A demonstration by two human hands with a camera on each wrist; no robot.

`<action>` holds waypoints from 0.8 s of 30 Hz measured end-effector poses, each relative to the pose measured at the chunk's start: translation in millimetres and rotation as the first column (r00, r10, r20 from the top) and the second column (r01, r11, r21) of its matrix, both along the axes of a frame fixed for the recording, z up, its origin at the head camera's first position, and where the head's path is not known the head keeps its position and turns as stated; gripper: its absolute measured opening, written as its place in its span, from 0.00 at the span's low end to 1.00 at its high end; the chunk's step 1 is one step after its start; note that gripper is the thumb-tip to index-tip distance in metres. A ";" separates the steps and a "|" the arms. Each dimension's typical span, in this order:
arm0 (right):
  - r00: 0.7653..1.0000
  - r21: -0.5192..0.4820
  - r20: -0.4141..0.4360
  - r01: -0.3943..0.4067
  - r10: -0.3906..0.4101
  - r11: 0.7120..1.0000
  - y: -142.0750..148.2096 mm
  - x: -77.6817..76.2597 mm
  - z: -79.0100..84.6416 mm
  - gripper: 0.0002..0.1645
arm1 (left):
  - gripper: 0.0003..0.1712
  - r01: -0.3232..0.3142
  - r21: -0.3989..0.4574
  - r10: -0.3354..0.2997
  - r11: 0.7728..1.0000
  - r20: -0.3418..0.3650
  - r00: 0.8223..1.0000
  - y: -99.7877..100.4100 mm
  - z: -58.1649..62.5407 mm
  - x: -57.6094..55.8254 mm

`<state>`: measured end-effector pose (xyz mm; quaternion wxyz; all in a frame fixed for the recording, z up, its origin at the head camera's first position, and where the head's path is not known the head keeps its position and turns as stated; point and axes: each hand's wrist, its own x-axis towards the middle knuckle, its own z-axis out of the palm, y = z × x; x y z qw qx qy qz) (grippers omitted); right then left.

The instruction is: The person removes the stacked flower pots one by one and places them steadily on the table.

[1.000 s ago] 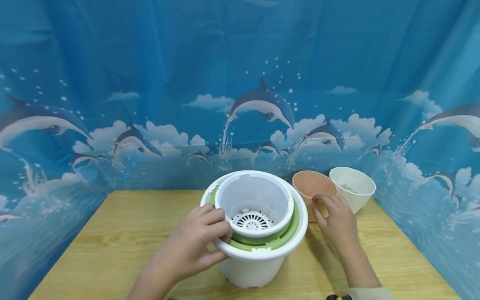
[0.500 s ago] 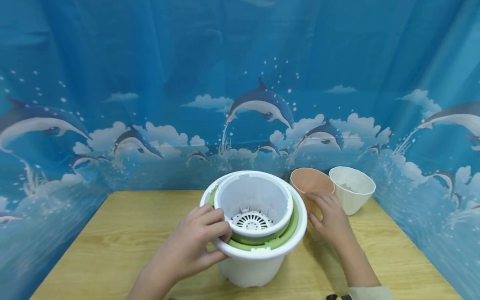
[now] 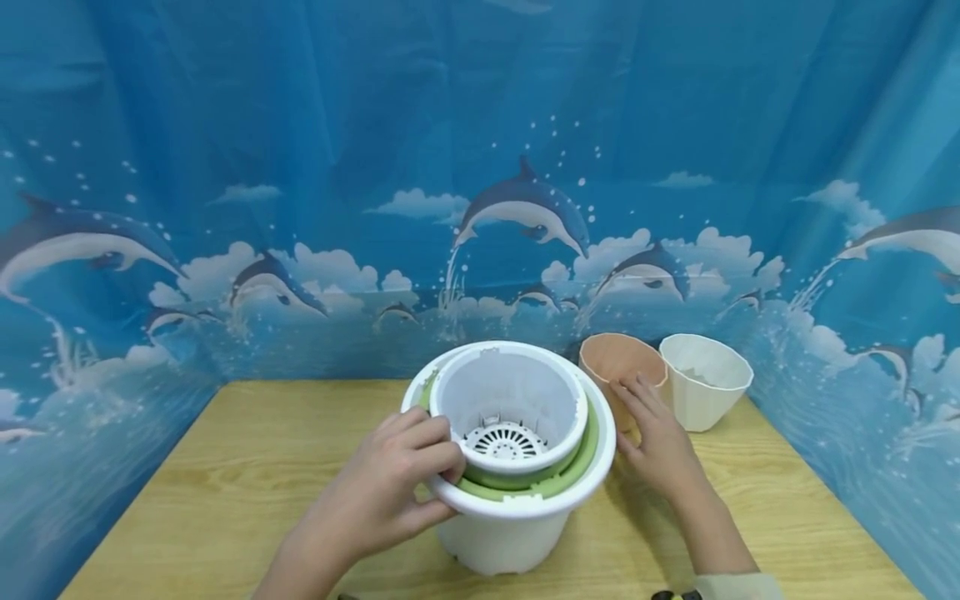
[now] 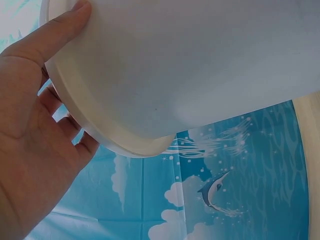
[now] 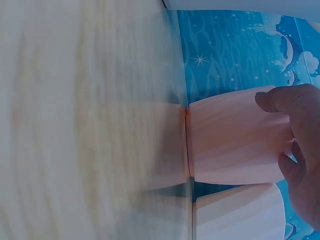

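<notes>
My left hand [image 3: 408, 475] grips the rim of a large white plant pot [image 3: 502, 533] at the table's middle, thumb outside and fingers curled over the edge. Nested in that pot are a green pot [image 3: 577, 471] and a smaller white pot [image 3: 510, 400] with a slotted bottom. In the left wrist view the thumb presses the white pot's outer wall [image 4: 190, 65]. My right hand [image 3: 660, 437] rests with fairly straight fingers against the near side of an upright terracotta-coloured pot [image 3: 618, 358], just right of the stack. The right wrist view shows fingertips at its wall [image 5: 235, 140].
A cream faceted pot [image 3: 705, 392] stands close to the right of the terracotta-coloured one, near the back. All stand on a wooden table [image 3: 285, 450]. A blue dolphin-print curtain [image 3: 337, 208] rises along the back and both sides.
The terracotta-coloured pot has shifted slightly left and back. My right fingers have gone from its rim to its outer side and straightened. The left hand and the nested pots have stayed put.
</notes>
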<state>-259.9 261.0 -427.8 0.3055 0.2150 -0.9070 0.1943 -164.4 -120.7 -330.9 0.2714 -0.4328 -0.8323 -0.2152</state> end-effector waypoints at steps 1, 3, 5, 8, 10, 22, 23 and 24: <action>1.000 -0.003 0.011 0.004 -0.004 1.000 -0.2 0.4 0.0 0.41 | 0.20 0.002 0.000 -0.002 1.000 -0.003 1.000 0.0 0.0 -0.3; 0.999 -0.005 0.032 0.012 -0.011 1.000 -0.6 0.8 0.5 0.41 | 0.20 0.006 0.002 -0.006 1.000 -0.005 1.000 0.0 0.0 -0.6; 0.999 -0.005 0.045 0.020 -0.020 1.000 -1.5 1.5 2.0 0.41 | 0.20 0.008 0.004 -0.008 1.000 -0.004 1.000 0.0 0.1 -0.6; 0.998 -0.014 0.061 0.024 -0.023 1.000 -3.9 3.1 5.4 0.42 | 0.20 0.011 0.005 -0.011 1.000 -0.009 1.000 0.1 -0.1 -0.7; 0.999 -0.033 0.051 0.015 -0.013 0.999 -6.8 3.6 9.2 0.42 | 0.20 0.013 0.013 -0.013 1.000 -0.023 1.000 0.3 0.0 -0.7; 0.951 -0.275 -0.292 -0.183 0.099 0.944 -42.9 32.8 62.2 0.24 | 0.20 -0.005 -0.001 0.005 1.000 -0.022 1.000 0.1 0.5 -0.4; 0.947 -0.299 -0.297 -0.211 0.119 0.931 -46.1 36.7 66.6 0.23 | 0.20 -0.001 0.004 0.001 1.000 -0.028 1.000 0.2 0.3 -0.5; 0.942 -0.315 -0.304 -0.242 0.144 0.918 -49.5 40.5 70.6 0.23 | 0.20 0.000 0.007 0.001 1.000 -0.030 1.000 0.2 0.1 -0.6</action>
